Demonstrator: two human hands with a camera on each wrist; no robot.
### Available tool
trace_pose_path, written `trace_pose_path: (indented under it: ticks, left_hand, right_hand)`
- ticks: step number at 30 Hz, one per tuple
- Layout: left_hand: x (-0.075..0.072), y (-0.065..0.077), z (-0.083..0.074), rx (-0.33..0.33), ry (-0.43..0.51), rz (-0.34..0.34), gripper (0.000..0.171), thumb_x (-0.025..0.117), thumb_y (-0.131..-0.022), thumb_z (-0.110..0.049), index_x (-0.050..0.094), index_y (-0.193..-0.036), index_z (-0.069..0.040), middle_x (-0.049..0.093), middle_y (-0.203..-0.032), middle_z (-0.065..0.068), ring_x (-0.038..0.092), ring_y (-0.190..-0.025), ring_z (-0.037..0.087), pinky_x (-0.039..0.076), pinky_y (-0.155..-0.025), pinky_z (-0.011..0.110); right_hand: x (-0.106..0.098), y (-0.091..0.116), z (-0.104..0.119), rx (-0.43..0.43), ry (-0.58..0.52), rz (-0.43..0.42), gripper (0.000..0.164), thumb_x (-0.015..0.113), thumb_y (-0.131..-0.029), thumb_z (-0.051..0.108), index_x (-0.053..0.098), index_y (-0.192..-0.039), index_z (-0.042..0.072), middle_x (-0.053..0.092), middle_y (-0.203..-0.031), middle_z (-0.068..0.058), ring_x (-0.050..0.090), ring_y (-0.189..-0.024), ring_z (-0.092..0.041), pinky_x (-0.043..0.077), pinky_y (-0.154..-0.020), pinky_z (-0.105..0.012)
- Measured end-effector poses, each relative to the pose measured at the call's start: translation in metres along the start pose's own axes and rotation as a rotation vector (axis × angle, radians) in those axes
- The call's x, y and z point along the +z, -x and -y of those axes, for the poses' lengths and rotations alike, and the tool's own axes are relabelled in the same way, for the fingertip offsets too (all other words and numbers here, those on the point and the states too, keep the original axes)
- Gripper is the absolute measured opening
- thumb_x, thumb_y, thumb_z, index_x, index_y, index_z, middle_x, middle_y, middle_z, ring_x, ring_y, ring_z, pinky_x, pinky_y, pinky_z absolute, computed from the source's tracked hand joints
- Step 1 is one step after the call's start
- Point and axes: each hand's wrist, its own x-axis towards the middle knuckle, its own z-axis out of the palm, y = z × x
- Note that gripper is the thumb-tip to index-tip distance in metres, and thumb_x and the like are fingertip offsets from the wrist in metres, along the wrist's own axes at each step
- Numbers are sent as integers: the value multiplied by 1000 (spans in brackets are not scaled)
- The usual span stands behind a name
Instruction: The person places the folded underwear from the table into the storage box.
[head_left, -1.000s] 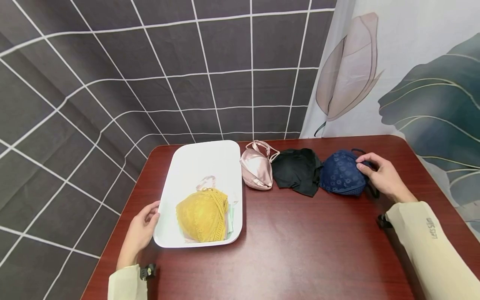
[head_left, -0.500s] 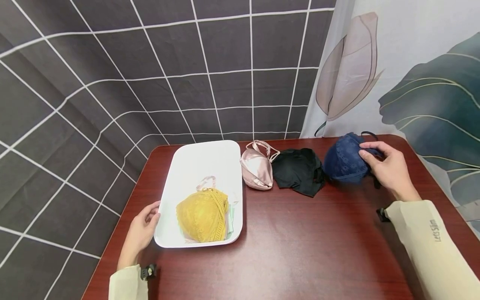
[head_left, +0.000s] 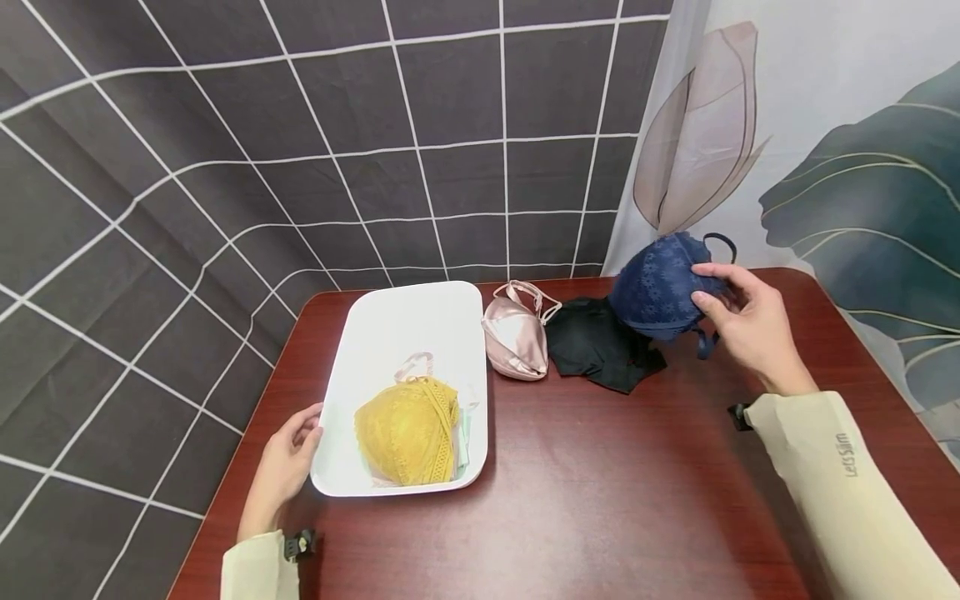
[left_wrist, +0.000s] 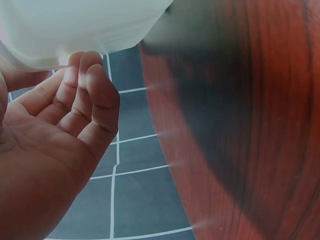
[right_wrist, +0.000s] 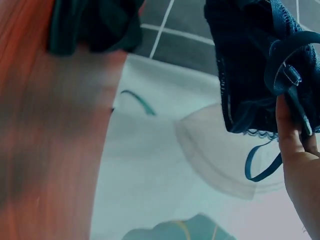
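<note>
A navy lace bra (head_left: pixel 656 287), folded cup on cup, is pinched between the thumb and fingers of my right hand (head_left: pixel 753 329). It is held up off the table, overlapping the black bra (head_left: pixel 592 342) in the head view. In the right wrist view the navy bra (right_wrist: pixel 250 65) shows its dark inner side and a loose strap loop. My left hand (head_left: pixel 285 458) holds the left rim of a white plastic bin (head_left: pixel 405 312), fingers curled at its edge (left_wrist: pixel 50 60). Inside the bin a yellow lace bra (head_left: pixel 405 429) lies over pale pink and mint pieces, mostly hidden.
A pink satin bra (head_left: pixel 516 337) lies on the table between the bin and the black bra. The dark red wooden table (head_left: pixel 585 492) ends at a grey grid-patterned cloth (head_left: pixel 450 167) behind and a floral curtain (head_left: pixel 847 208) on the right.
My right hand has raised the navy bra from the table and carried it left over the black bra, whose right edge now lies differently. The left hand stays at the bin.
</note>
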Motion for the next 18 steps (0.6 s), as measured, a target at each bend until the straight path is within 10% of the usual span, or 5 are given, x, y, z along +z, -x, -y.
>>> trace_pose_path:
  ticks: [10, 18]
  left_hand:
    - [1, 0, 2, 5, 33, -8, 35, 52, -95, -2, 52, -130, 2, 59, -103, 15, 53, -88, 21, 43, -72, 12]
    - [0, 1, 2, 0, 46, -10, 35, 52, -95, -1, 52, -130, 2, 59, -104, 16, 53, -89, 23, 42, -72, 12]
  right_hand:
    - [40, -3, 32, -75, -127, 75, 38, 63, -87, -5, 60, -123, 4, 55, -106, -6, 44, -61, -16, 40, -50, -19]
    - [74, -2, 69, -160, -305, 130, 33, 61, -81, -18, 59, -113, -13, 57, -110, -18, 56, -98, -15, 45, -85, -18]
